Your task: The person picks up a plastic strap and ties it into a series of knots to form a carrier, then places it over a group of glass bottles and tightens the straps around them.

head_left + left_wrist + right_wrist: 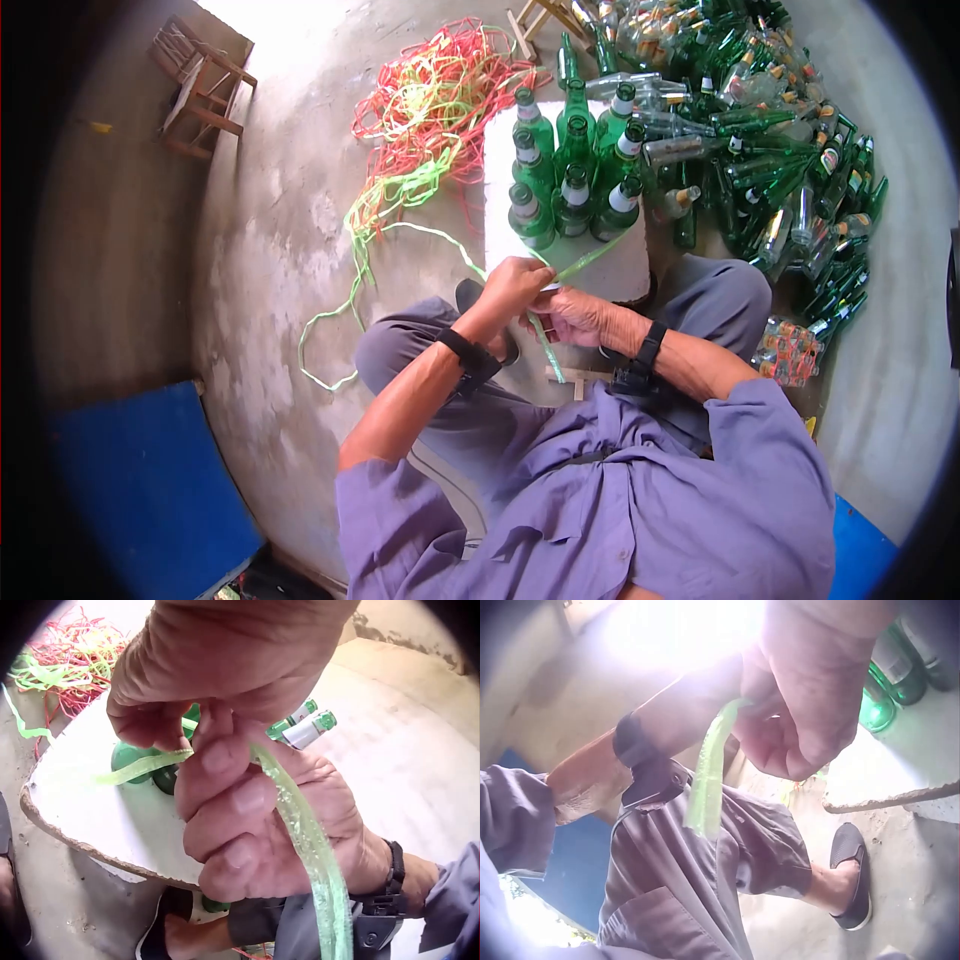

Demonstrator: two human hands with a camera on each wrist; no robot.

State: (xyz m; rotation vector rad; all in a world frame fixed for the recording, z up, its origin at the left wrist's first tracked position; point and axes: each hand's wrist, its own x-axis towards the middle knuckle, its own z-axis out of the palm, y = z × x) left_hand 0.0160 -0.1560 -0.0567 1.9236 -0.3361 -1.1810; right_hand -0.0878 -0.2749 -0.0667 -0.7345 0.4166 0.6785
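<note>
The green strip (594, 258) runs from beside the green bottles (573, 212) on the white slab (630, 275) to both hands. The left hand (515, 287) pinches it between thumb and fingers; the right hand's (577, 318) fingers curl together, clamped on it. Even, gentle tension and flat, untwisted plastic would help.

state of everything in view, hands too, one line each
left hand: pinching green strip
right hand: curled round green strip
green strip: held, one end dangling
grouped bottles: upright
piled bottles: mostly lying
strip heap: tangled
shoe: worn
</note>
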